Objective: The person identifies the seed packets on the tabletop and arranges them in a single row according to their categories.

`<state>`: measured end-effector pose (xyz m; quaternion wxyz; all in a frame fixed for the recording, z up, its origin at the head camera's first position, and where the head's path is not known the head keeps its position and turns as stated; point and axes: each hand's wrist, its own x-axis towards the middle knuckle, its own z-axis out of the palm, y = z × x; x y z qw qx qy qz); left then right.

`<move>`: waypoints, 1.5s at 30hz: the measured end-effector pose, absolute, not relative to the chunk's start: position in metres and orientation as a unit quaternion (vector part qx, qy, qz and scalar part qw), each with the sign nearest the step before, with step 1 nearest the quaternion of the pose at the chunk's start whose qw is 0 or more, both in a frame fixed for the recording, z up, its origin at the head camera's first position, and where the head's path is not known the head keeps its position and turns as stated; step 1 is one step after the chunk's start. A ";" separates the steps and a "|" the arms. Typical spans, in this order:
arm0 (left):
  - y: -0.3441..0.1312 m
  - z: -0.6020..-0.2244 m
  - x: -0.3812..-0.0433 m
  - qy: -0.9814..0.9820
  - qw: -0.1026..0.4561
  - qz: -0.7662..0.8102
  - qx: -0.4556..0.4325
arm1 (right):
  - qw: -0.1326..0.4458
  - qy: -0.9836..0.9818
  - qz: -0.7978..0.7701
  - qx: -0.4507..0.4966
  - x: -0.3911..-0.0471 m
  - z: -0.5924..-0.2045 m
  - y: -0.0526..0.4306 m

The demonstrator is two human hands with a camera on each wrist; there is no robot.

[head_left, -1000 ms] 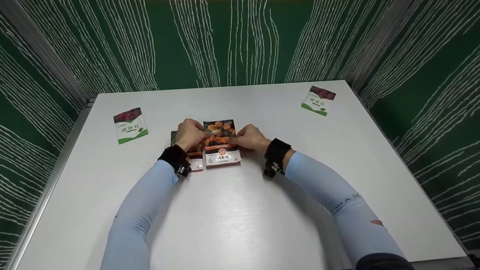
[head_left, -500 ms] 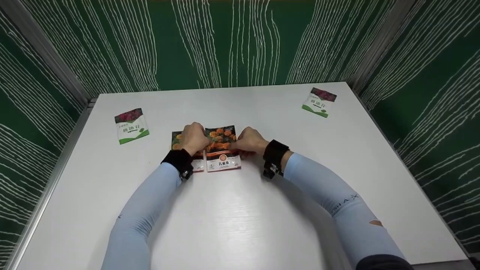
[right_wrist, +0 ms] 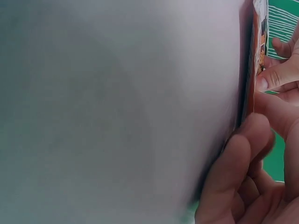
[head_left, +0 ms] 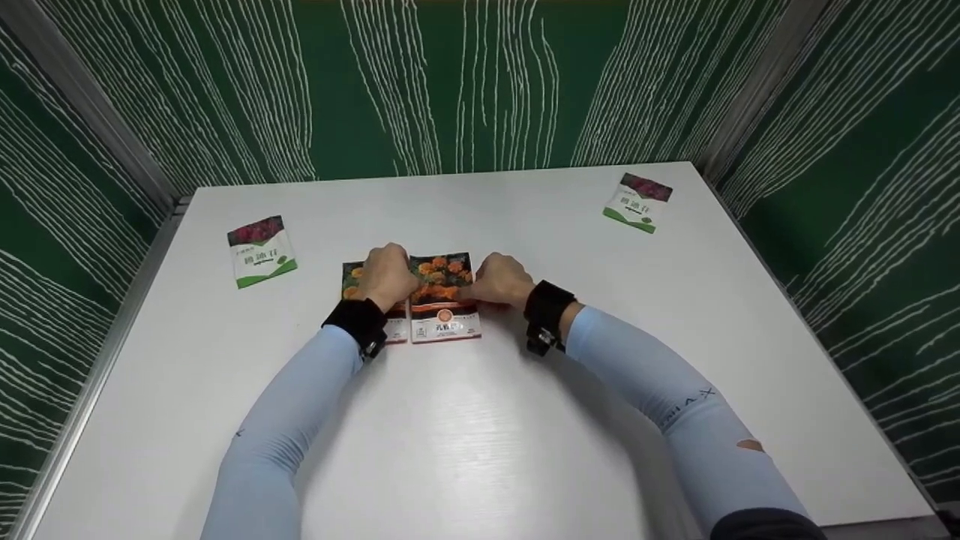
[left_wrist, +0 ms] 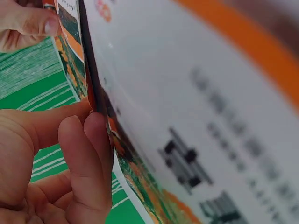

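Two seed packets printed with orange flowers lie side by side near the middle of the white table in the head view. The right seed packet (head_left: 445,303) shows its picture and white lower band. My left hand (head_left: 388,277) pinches its left edge and covers much of the left seed packet (head_left: 352,280). At the opposite edge, my right hand (head_left: 499,282) holds the same right packet between thumb and fingers. The left wrist view shows my left fingers (left_wrist: 84,158) at the packet edges, while in the right wrist view my right fingers (right_wrist: 229,172) are curled beside the packet.
A white-and-green packet with purple flowers (head_left: 262,251) lies at the far left of the table (head_left: 465,435). Another such packet (head_left: 637,202) is at the far right. Green walls with white lines (head_left: 510,82) stand behind and beside the table.
The right seed packet has come slightly toward me, and its lower edge now sits about level with the left packet's. Both hands moved with it, then stayed nearly still over the last half second.
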<state>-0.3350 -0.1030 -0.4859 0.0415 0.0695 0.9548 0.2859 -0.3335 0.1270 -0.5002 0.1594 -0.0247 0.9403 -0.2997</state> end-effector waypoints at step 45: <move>-0.161 -0.467 -0.337 0.954 -0.118 0.273 0.041 | 0.055 0.928 -0.366 -0.031 -0.329 -0.482 0.138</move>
